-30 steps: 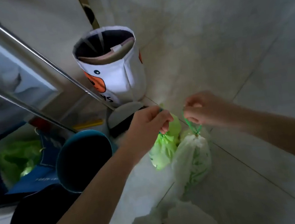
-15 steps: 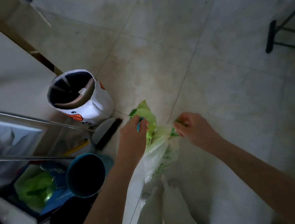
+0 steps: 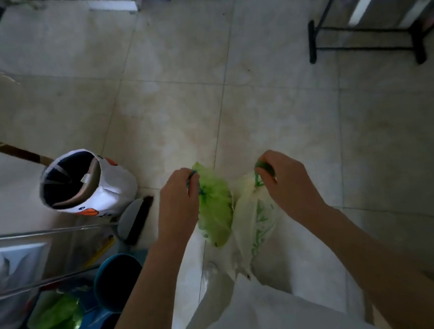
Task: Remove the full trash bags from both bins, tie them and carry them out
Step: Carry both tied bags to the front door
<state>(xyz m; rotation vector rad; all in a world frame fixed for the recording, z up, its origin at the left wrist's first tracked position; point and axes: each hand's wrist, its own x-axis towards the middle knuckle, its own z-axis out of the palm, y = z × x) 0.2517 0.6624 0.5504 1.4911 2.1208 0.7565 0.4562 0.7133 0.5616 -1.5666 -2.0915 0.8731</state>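
Two bins stood at eight o'clock, the white bin (image 3: 86, 180) and the blue bin (image 3: 117, 282), both without bags. The left hand (image 3: 177, 196) pinched the green bag (image 3: 214, 208) by its drawstring. The right hand (image 3: 287, 180) pinched the pale bag (image 3: 254, 222), probably for carrying out. Two bags hung side by side at centre.

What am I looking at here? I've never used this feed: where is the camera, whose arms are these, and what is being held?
There is no machine: a person wears one camera on the head, looking down at the tiled floor. The left hand pinches the drawstring of a green trash bag; the right hand pinches the green tie of a white trash bag. Both bags hang side by side, touching. At left stand a white fabric bin and a teal bin, both without liners. A brush lies between them.
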